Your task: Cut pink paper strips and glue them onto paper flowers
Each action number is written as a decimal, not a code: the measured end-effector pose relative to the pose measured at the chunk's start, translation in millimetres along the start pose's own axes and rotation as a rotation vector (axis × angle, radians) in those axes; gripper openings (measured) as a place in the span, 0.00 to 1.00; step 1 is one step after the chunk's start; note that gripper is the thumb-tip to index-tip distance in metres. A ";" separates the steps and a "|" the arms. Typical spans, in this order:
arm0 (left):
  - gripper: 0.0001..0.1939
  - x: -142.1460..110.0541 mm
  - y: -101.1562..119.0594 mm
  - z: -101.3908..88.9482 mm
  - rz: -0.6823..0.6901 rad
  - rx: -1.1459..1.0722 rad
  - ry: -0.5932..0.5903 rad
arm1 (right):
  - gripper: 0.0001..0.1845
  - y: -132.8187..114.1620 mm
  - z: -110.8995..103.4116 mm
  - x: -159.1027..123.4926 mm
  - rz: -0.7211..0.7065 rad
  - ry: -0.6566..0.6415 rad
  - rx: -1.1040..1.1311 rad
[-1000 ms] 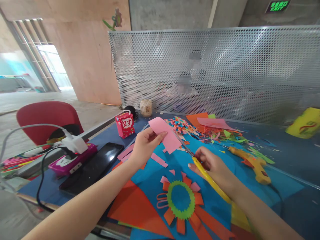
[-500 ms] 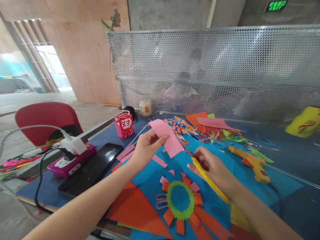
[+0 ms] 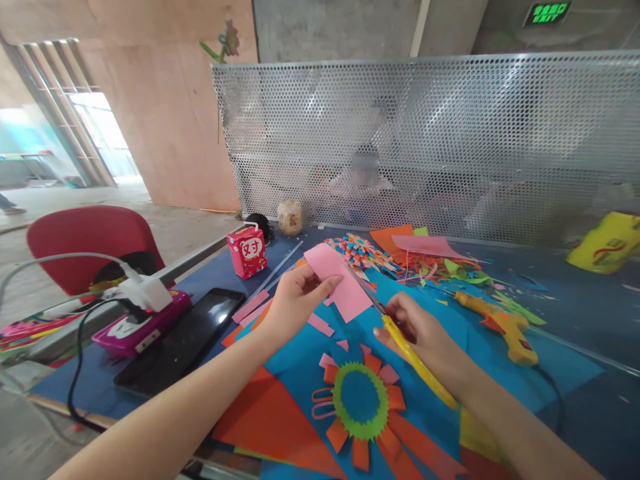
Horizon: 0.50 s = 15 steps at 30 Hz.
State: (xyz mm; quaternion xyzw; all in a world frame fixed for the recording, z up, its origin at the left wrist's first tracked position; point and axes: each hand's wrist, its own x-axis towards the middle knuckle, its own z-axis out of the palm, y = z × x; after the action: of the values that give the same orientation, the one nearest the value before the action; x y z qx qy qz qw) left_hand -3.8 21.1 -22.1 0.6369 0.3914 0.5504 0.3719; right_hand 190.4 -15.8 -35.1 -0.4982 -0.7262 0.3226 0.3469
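Note:
Between the thumb and fingers of my left hand is a pink sheet of paper, raised above the table. My right hand grips yellow-handled scissors, whose blades lie along the sheet's right edge. Whether the blades are parted I cannot tell. Below my hands, on blue paper, lies a paper flower shape with a jagged green ring, orange loops and small pink tips. Cut pink strips lie under and left of my left hand.
A yellow glue gun with a cord lies at right. Paper scraps and a fringed multicoloured paper piece are behind. Left stand a red drink box, a black phone and a purple power strip. A perforated metal screen borders the back.
The pink sheet has shifted slightly right and lies flatter, its upper end less curled. My left hand has moved a little with it; my right hand keeps its hold on the scissors.

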 end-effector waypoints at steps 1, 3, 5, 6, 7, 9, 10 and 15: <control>0.10 -0.8 1.0 0.4 -0.002 0.010 -0.004 | 0.15 -0.3 0.0 -0.2 -0.007 -0.001 0.007; 0.11 -1.8 2.7 0.9 -0.005 0.030 0.000 | 0.14 -0.6 -0.1 -0.4 -0.015 0.005 0.010; 0.11 -2.1 3.2 1.1 -0.004 0.018 -0.004 | 0.14 -0.7 -0.1 -0.5 -0.014 0.015 0.001; 0.11 -2.0 2.9 1.2 -0.004 0.002 -0.008 | 0.15 -0.7 -0.1 -0.6 -0.013 0.018 -0.005; 0.11 -1.9 2.5 1.4 -0.006 -0.013 -0.013 | 0.15 -0.9 0.0 -0.6 -0.010 0.018 -0.011; 0.11 -1.6 1.7 1.9 -0.005 -0.039 -0.013 | 0.15 -1.4 0.1 -0.7 -0.002 0.014 -0.018; 0.11 -1.4 1.5 2.2 0.002 -0.056 -0.009 | 0.16 -1.5 0.2 -0.8 0.003 0.012 -0.017; 0.14 1.9 3.4 1.6 0.055 -0.127 0.083 | 0.16 0.8 0.6 -1.5 0.005 0.017 -0.019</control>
State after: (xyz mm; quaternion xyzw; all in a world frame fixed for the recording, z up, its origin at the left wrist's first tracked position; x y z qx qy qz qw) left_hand -1.8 21.4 -18.4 0.5991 0.3533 0.6099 0.3798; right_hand 190.7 -17.1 -36.3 -0.5060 -0.7250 0.3123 0.3476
